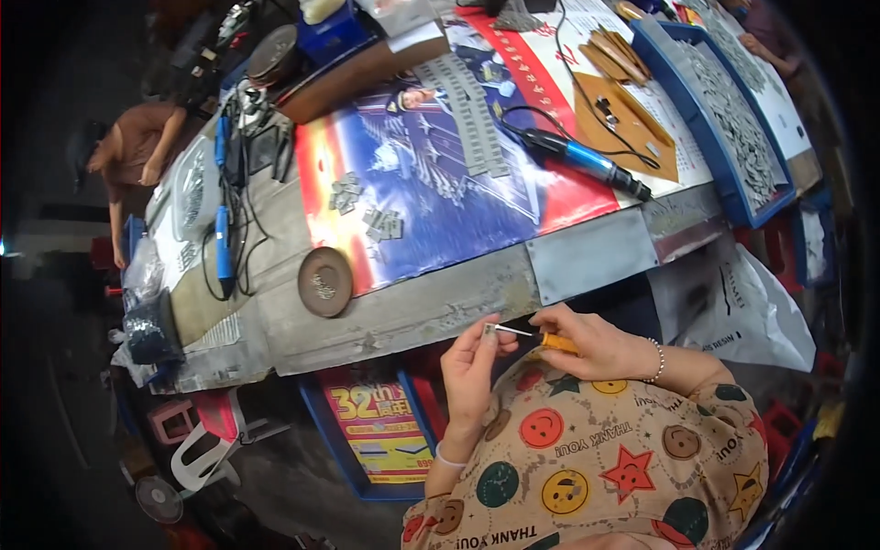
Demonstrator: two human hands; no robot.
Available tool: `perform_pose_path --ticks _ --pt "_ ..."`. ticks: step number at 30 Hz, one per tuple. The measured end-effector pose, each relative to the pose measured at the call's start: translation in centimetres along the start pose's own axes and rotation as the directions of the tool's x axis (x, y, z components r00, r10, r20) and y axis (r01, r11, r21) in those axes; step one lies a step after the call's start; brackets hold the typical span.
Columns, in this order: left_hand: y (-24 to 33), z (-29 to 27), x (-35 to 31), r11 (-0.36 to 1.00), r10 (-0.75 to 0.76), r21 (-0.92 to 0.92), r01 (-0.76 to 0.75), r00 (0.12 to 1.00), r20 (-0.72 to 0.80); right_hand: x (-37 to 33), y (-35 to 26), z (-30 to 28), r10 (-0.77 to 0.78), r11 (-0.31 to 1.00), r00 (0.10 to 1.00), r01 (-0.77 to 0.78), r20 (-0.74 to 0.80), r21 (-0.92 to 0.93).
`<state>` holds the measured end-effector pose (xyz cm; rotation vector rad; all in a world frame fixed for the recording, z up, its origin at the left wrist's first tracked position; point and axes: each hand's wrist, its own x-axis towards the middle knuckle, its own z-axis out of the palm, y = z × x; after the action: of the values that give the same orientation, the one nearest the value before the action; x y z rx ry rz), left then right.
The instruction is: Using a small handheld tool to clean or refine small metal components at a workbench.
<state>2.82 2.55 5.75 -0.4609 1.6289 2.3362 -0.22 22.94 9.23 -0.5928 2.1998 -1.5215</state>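
In front of the table's near edge, my right hand [600, 346] grips a screwdriver with an orange handle [559, 344]. Its thin metal shaft points left toward my left hand [469, 368]. Between that hand's thumb and fingertips is a small grey part [490, 329], and the shaft's tip meets it or lies right beside it; which one I cannot tell. On the table, a round brown dish [325, 282] contains tiny metal pieces, perhaps screws. Small grey parts [383, 225] are grouped on the poster, and more stand in long rows [463, 115] farther back.
A blue-and-black power screwdriver [587, 163] with a cord lies at right. Beyond it stands a blue tray [747, 197] full of grey parts. Two blue pen-like tools [223, 243] with cables lie left. Below the table sits a blue bin [353, 477]. Another person [142, 142] is at far left.
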Motion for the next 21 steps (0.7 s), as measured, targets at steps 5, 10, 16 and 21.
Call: perform_pose_path --ticks 5,10,16,21 --pt "0.0 -0.1 0.6 0.998 -0.057 0.008 0.057 0.998 0.003 0.2 0.2 -1.0 -0.134 0.988 0.991 0.134 0.005 -0.075" --pt "0.0 -0.2 0.6 0.997 -0.072 0.03 0.073 0.997 -0.03 0.1 0.1 -1.0 -0.133 0.989 0.991 0.132 -0.018 -0.065" --pt "0.0 0.1 1.1 0.996 -0.073 0.04 0.076 0.995 -0.063 0.7 0.3 -1.1 -0.149 0.983 0.989 0.147 -0.018 -0.11" --pt "0.3 0.4 1.3 0.993 -0.058 0.102 0.065 0.996 -0.073 1.2 0.7 -1.0 -0.189 0.974 0.981 0.182 -0.04 -0.131"
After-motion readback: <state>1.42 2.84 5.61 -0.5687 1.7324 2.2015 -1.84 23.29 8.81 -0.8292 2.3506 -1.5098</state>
